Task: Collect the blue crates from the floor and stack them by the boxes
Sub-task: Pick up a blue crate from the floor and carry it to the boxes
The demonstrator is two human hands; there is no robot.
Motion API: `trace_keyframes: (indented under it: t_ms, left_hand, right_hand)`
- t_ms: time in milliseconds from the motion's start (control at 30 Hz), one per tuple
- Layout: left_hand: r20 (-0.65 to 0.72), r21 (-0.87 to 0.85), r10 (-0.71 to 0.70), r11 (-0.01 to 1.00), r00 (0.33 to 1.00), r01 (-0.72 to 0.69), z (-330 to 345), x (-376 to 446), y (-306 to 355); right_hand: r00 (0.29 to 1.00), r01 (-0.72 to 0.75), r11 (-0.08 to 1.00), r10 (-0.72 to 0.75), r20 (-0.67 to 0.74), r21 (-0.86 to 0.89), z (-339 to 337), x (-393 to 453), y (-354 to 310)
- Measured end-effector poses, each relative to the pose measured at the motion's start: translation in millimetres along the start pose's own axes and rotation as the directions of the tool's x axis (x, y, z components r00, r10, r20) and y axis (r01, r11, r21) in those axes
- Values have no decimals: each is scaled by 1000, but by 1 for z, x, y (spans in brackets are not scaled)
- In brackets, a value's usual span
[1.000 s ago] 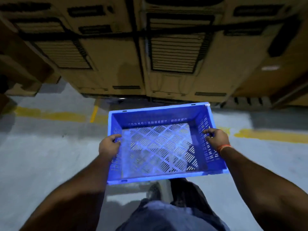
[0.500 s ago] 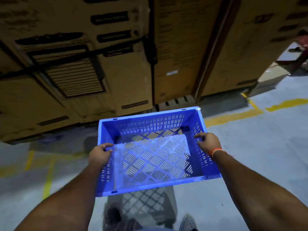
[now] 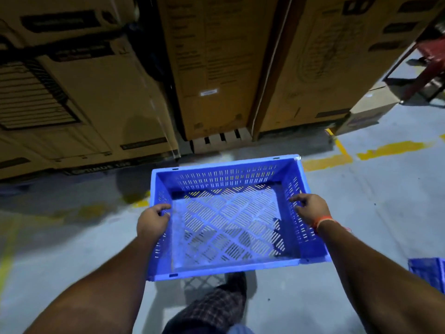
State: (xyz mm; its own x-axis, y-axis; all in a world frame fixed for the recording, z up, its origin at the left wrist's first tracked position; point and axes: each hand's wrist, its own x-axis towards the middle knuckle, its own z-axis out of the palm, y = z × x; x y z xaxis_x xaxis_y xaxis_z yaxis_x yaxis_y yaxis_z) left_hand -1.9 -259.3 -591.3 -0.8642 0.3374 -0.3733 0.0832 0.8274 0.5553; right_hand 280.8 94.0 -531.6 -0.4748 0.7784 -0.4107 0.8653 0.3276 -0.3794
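Overhead, cardboard boxes (image 3: 216, 68): tall brown cartons in a row along the far side, printed panels facing out, standing on the floor. Concrete floor (image 3: 373, 208): grey, crossed by worn yellow lines (image 3: 390, 149) near the foot of the cartons. Blue crate (image 3: 231, 213): open-topped, slotted walls and lattice base, empty, held in the air above the floor just in front of the boxes, its long sides running left to right. Second blue crate (image 3: 428, 271): only a corner visible at the right edge, low by the floor. Leg (image 3: 216, 307): checked trouser and dark shoe beneath the held crate. Left hand (image 3: 151, 221): fingers curled over the crate's left rim, gripping it. Right hand (image 3: 310, 208): fingers hooked over the right rim, gripping it. Orange wristband (image 3: 323, 220): on the right wrist.
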Motion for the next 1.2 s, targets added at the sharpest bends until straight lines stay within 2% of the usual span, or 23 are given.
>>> trace_keyframes:
  t_ms: [267,433,533,667,833,1067,1200]
  left_hand:
    - [44,-4,-56,998,997,56,156,97,24]
    - [107,3,-87,996,990,87,258,157,-6]
    - [88,-29,-119,992,989,122,315,196,-33]
    - [91,-13,-72,997,993,74,375,234,-71]
    - [83,-41,-55,997,995,59,421,261,-100]
    - [88,-111,-222,967,971,231,449,275,-117]
    - [60,-95,-218,970,974,223,452,278,-122]
  right_hand:
    - [991,-53,991,67,119,-124,53,177,76]
    - [984,-31,987,57,169,-155,133,277,128]
    - [974,-2,986,39,221,-166,191,339,151]
    - [966,47,982,2,257,-185,259,394,179]
    - [958,97,975,-36,285,-201,315,436,200]
    - [971,119,969,-68,228,-217,354,445,215]
    - [969,109,970,-54,243,-219,358,449,219]
